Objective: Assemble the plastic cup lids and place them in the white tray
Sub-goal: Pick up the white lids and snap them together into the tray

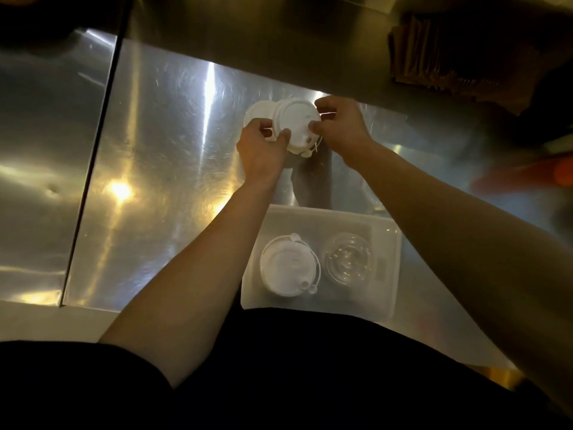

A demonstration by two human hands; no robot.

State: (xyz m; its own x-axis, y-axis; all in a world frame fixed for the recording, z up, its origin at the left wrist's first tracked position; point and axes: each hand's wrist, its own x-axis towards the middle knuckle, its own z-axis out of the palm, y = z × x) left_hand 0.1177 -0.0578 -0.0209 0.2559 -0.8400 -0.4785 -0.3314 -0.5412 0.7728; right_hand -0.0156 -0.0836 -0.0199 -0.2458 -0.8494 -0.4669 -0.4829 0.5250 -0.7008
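Fingers (pixel 283 136) of left hand (pixel 260 150) curled closed on near-left edge of white lid (pixel 294 122), thumb and fingertips pressed against its rim. Fingers (pixel 319 127) of right hand (pixel 341 128) closed too, pinching right edge of same lid, with thin white strip (pixel 327 113) showing between them. Lid held tilted above steel table (pixel 155 150), flat face toward camera, small plug tab (pixel 308 154) dangling from its lower edge on a thin tether. Second white lid (pixel 255 111) just behind and to the left, partly hidden by the held one and by the left hand; cannot tell whether touching the held one or resting on the table.

White tray (pixel 387 274) closer to the body, on the table below both forearms, well apart from the hands. Inside it, on the left, assembled white lid (pixel 286 270) lying flat with tab at its lower right. Beside it on the right, stack of clear lids (pixel 348 259), close to but not clearly touching the white one. Rest of tray floor bare.

Table surface brushed and reflective, with bright glare patches on the left. Dark seam (pixel 90 181) running diagonally down the left side between two steel panels. Brown paper items (pixel 440 63) in shadow at far right, details unclear. Blurred orange shape (pixel 527 178) at right edge, not identifiable. Dark clothing (pixel 279 383) filling bottom of view.
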